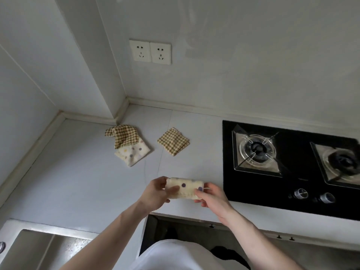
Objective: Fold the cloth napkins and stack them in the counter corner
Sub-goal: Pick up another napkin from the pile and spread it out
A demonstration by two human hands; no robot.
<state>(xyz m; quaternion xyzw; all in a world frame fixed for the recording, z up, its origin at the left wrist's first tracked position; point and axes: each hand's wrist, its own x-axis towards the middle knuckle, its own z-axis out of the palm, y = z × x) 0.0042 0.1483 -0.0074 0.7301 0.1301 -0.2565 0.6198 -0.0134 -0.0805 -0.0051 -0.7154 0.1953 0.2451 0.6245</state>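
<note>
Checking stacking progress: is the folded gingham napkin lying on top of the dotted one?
No, the folded gingham napkin lies alone on the counter, apart from the dotted napkin.

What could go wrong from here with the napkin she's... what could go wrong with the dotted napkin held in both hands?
The dotted napkin is held only at its ends by the left hand and right hand, above the counter's front edge, so its fold could spring open or it could drop. In the corner, the loose checked napkin lies unfolded on a folded one, so stacking there may end up crooked.
</note>
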